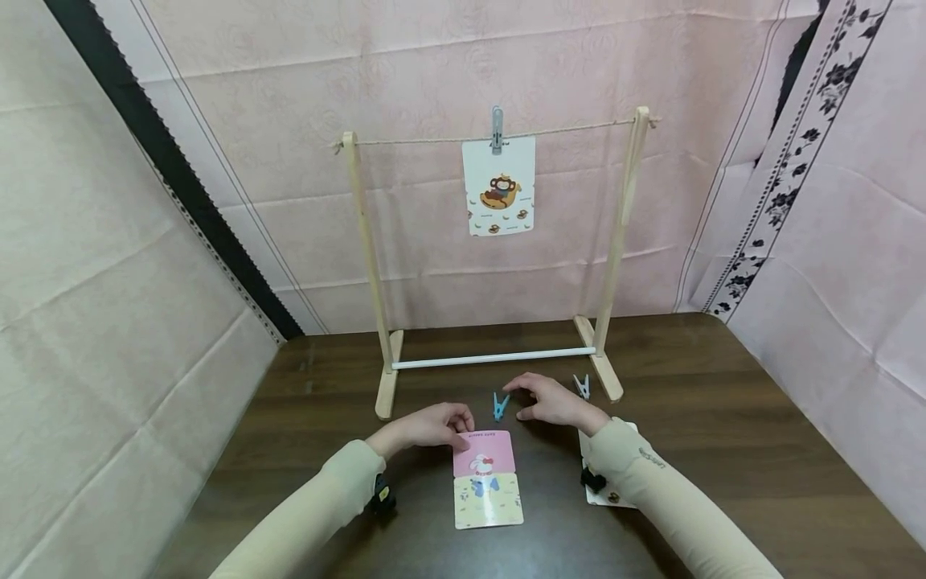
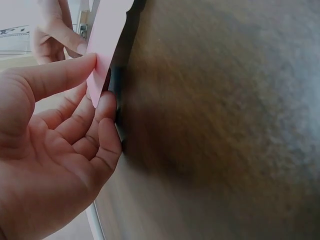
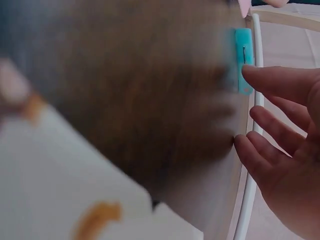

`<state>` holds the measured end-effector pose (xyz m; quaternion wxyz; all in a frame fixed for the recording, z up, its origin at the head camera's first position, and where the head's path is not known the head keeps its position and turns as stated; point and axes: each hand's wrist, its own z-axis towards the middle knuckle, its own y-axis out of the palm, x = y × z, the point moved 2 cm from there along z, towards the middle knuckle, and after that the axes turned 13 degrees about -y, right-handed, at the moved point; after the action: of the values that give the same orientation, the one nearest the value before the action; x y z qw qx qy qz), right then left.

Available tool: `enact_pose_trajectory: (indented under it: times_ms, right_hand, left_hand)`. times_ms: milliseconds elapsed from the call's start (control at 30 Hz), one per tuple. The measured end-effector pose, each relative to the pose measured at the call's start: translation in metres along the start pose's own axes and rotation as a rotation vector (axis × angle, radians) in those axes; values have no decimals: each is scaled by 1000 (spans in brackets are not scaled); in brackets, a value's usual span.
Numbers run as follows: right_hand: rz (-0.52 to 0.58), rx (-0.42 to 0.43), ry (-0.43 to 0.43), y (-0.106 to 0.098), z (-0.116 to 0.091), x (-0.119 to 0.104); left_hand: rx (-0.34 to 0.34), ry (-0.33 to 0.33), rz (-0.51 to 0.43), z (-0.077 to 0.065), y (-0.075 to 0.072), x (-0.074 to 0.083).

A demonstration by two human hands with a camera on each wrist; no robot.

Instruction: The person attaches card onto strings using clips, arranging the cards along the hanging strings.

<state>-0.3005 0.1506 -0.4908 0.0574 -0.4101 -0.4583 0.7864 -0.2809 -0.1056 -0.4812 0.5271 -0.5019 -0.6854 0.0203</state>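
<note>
My left hand (image 1: 432,425) pinches the top left corner of a pink and yellow card (image 1: 489,505) that has a white rabbit picture. In the left wrist view the thumb lies on one face of the pink card (image 2: 107,32), with fingers behind it. Just beyond the card is a small blue clothespin (image 1: 499,408) on the table. My right hand (image 1: 553,400) hovers close on its right, thumb and fingers apart and loosely bent. From the right wrist, the thumb tip overlaps the edge of the blue clothespin (image 3: 244,40); no object sits in the palm.
Behind the hands stands a wooden frame (image 1: 624,217) with a string (image 1: 419,142) and a white bottom rod (image 1: 492,359). A grey clip (image 1: 497,129) hangs a monkey card (image 1: 499,173) there. A pale clothespin (image 1: 582,388) and another card (image 1: 599,496) lie near my right arm.
</note>
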Motion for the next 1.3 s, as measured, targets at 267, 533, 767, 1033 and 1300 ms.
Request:
enact_pose_trajectory:
  times_ms: [267, 533, 767, 1033, 1300]
  right_hand:
    - [-71, -99, -59, 1, 7, -3]
    - [-94, -138, -57, -1, 6, -4]
    - [-74, -106, -60, -3, 2, -2]
    - [-72, -85, -59, -4, -2, -2]
    - [-68, -90, -59, -4, -3, -3]
  left_hand:
    - [-5, 10, -24, -3, -1, -5]
    - [2, 14, -34, -5, -2, -6]
    - [13, 10, -28, -5, -2, -8]
    - [37, 8, -28, -5, 1, -7]
    - [45, 2, -35, -5, 2, -8]
